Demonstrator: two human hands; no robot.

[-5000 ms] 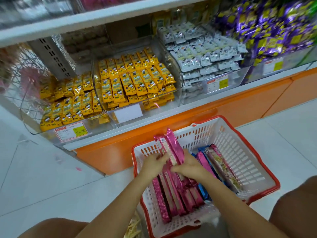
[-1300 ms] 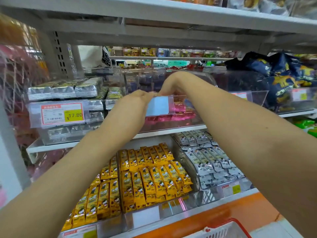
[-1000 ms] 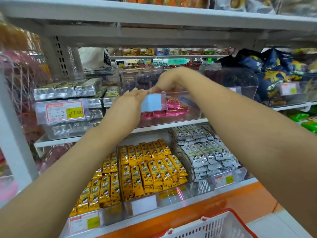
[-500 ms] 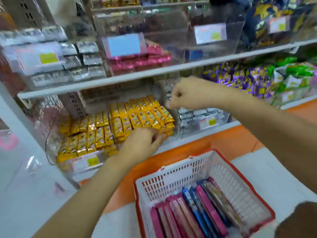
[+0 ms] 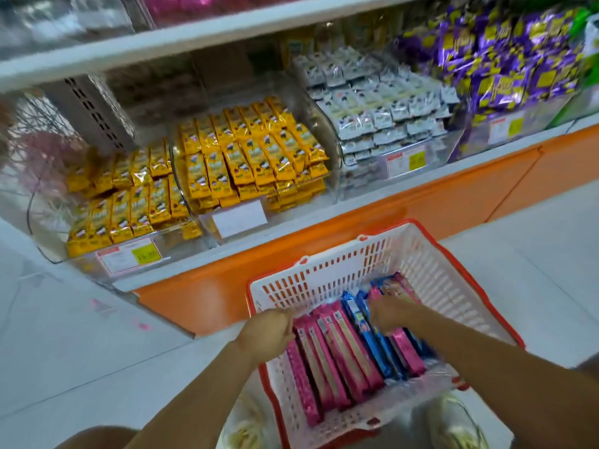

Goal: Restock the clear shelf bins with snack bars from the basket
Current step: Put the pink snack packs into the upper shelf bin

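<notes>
Two bare hands are hovering low inside a white slotted plastic basket with a red rim, which is sitting on the pale tiled floor just in front of the orange shelf base. Long pink foil-wrapped snack bars are lying side by side along the basket's left side, and narrow blue-wrapped snack bars are lying just to their right, toward the middle, with one more pink-wrapped pack beside them. The left hand is sitting at the basket's left rim near its far left corner, fingers curling inward just beside the far ends of the pink bars; whether they are clamping the rim, a bar or nothing I cannot tell. The right hand is resting among the blue bars and the lone pink pack, fingers bent and blurred, and whether it is gripping one I cannot tell. Above the orange base, clear plastic shelf bins are standing in a row on the lowest shelf, holding yellow wrapped packs toward the left end, small silver-white packs in the middle and purple-and-yellow packs toward the right end. A blank white label card is showing on the front of the second yellow bin.
</notes>
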